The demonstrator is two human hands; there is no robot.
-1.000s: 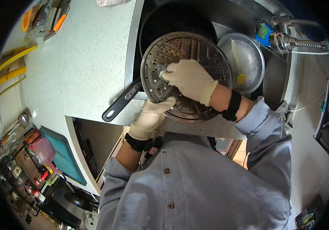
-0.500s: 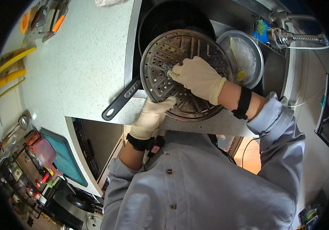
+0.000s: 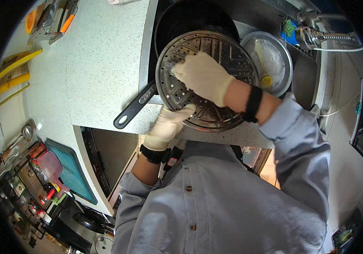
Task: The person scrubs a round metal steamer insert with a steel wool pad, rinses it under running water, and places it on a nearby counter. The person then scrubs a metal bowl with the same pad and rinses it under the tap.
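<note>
A round, perforated metal steamer rack point(image 3: 236, 63), stained brown, is held tilted over the sink's front edge. My left hand point(image 3: 166, 127), in a cream glove, grips its near rim with the thumb on the upper face. My right hand point(image 3: 204, 80), gloved alike, is closed and pressed to the left part of the rack. A bit of grey steel wool scourer point(image 3: 171, 66) shows at its fingertips; the rest is hidden in the fist. Behind and partly under the rack lies a dark frying pan point(image 3: 194, 19), its black handle point(image 3: 135, 105) resting across the counter edge.
Right of the rack, a metal bowl point(image 3: 288, 67) of cloudy liquid holds a yellow-ended utensil point(image 3: 266, 80). A faucet point(image 3: 308, 39) reaches in at the upper right. On the left stretches the speckled counter point(image 3: 101, 63), with a knife holder point(image 3: 56, 25) and a teal cutting board point(image 3: 73, 171).
My right hand has slid left and slightly away from me across the rack, taking the scourer with it. My left hand keeps its hold on the rim.
</note>
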